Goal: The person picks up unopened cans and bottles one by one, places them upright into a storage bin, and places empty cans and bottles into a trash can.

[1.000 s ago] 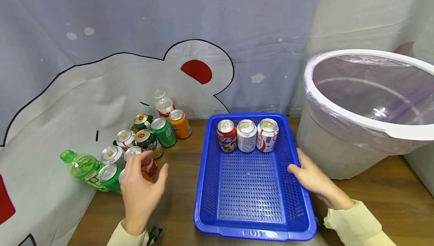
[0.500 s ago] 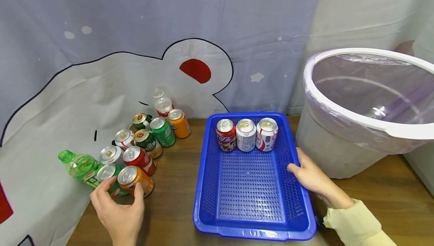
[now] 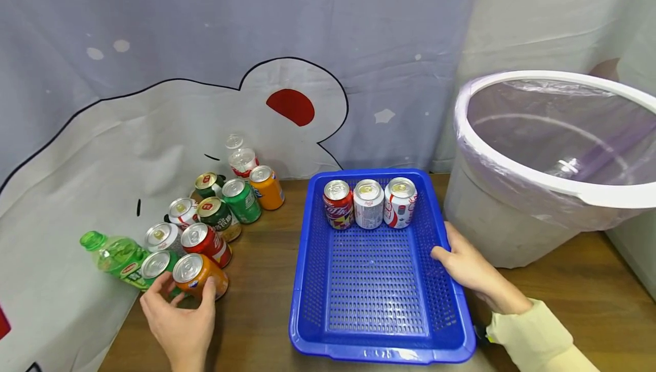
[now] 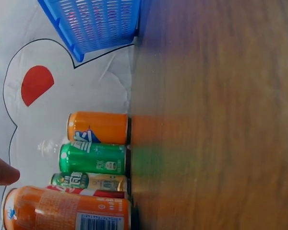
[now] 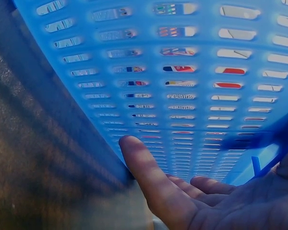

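My left hand [image 3: 179, 323] is curled round the near side of an orange soda can [image 3: 201, 276], fingers at its left and thumb at its right. In the left wrist view the thumb [image 4: 4, 172] shows close beside that can [image 4: 57, 211]; firm contact is hard to tell. Right behind it are a green can [image 3: 156, 264] and a red can [image 3: 206, 245]. My right hand [image 3: 468, 264] grips the right rim of a blue plastic basket [image 3: 299, 281], thumb on the inner side. Three cans, one dark red [image 3: 339, 205] and two white [image 3: 369, 204], stand along the basket's far wall.
More cans, among them a green can [image 3: 241, 201] and another orange can [image 3: 267, 188], stand at the left. A green bottle [image 3: 117, 259] and a clear bottle [image 3: 241, 157] are by the curtain. A lined bin [image 3: 492, 218] stands to the right of the basket.
My left hand has come down and left from above the red can to the nearest orange can, then stayed there. The right hand keeps its grip on the basket.
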`<state>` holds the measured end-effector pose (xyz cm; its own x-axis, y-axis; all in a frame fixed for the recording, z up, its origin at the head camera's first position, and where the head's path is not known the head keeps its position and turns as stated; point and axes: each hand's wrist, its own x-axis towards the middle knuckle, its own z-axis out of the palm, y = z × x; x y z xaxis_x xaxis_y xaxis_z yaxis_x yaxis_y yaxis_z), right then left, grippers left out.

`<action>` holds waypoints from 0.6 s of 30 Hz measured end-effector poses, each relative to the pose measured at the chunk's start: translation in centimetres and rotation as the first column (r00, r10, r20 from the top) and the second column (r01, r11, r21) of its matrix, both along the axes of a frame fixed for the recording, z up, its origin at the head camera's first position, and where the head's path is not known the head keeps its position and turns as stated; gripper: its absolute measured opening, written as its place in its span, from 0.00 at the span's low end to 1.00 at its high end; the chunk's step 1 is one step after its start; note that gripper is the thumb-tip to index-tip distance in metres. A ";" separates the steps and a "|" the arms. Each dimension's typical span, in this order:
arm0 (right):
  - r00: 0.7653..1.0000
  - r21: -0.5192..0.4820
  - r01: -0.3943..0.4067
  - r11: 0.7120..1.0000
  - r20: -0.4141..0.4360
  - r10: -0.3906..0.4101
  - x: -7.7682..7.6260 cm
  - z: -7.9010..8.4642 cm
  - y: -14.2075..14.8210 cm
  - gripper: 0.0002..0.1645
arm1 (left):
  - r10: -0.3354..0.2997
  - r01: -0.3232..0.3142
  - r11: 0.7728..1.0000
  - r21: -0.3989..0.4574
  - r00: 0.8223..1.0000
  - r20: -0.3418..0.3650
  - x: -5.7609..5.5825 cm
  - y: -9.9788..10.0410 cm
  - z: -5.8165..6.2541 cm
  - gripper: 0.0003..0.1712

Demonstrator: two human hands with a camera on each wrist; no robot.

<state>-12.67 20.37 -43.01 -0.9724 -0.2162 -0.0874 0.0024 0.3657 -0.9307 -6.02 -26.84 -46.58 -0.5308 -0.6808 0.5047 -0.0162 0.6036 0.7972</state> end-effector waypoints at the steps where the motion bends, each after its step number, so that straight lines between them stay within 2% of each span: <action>1: 1.000 0.000 0.001 1.000 0.000 -0.001 0.0 0.0 0.0 0.31 | 0.000 0.000 1.000 0.006 1.000 0.012 -0.1 0.0 0.0 0.44; 5: 1.000 -0.004 0.008 1.000 0.007 -0.008 -0.1 0.0 0.0 0.32 | 0.000 0.000 1.000 0.009 0.999 0.038 -0.3 -0.2 -0.2 0.44; 11: 1.000 -0.008 0.006 1.000 0.002 -0.006 -0.1 0.0 0.0 0.32 | 0.014 -0.013 0.999 -0.029 0.999 0.051 -0.5 -0.3 -0.4 0.45; 18: 1.000 -0.002 0.010 1.000 -0.001 -0.010 0.1 -0.2 0.0 0.31 | 0.053 -0.050 0.998 -0.042 0.995 0.086 -0.3 -0.3 -0.5 0.41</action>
<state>-12.61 20.38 -43.19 -0.9747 -0.2068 -0.0855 0.0046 0.3634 -0.9316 -6.33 -27.16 -47.05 -0.5389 -0.6889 0.4848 -0.1166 0.6310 0.7670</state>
